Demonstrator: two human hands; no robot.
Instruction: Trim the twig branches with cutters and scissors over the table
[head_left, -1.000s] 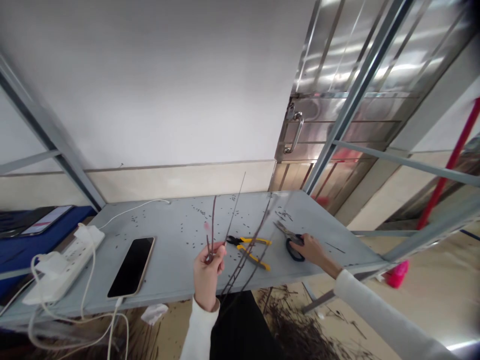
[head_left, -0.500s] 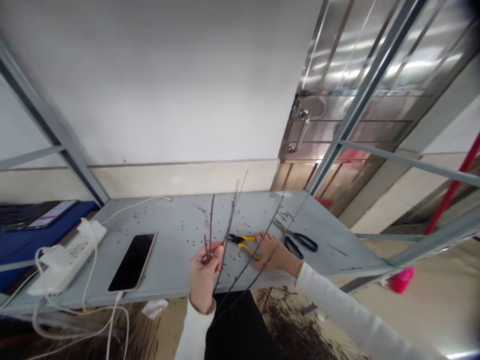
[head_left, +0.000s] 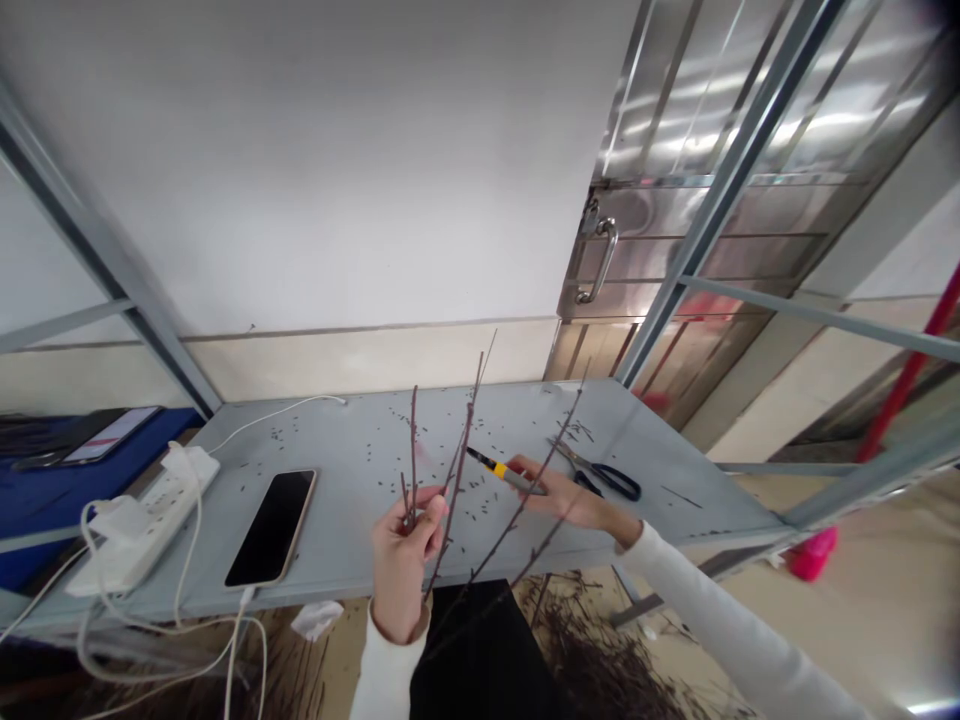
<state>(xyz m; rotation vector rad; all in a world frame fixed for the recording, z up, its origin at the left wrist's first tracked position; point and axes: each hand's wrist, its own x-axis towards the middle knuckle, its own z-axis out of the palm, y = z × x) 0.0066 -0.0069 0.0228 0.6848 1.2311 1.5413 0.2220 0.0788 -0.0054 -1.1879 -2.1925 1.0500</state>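
Observation:
My left hand point(head_left: 403, 555) is shut around the lower ends of several thin, bare reddish-brown twigs point(head_left: 459, 480), which fan upward and across the table. My right hand point(head_left: 562, 500) grips yellow-and-black handled pliers point(head_left: 504, 473) just above the table, with their handles closed together and pointing toward the twigs. A long twig passes close to my right fingers, and I cannot tell whether they touch. Black-handled scissors point(head_left: 600, 476) lie on the table to the right of that hand.
Dark twig clippings are scattered over the grey metal table point(head_left: 352, 440). A smartphone point(head_left: 271, 527) and a white power strip point(head_left: 142, 530) with cables lie at the left. Twig trimmings cover the floor below the table's front edge. A stainless steel door stands at the back right.
My right hand has moved from the scissors to the pliers and lifted them off the table. The twigs in my left hand have shifted slightly.

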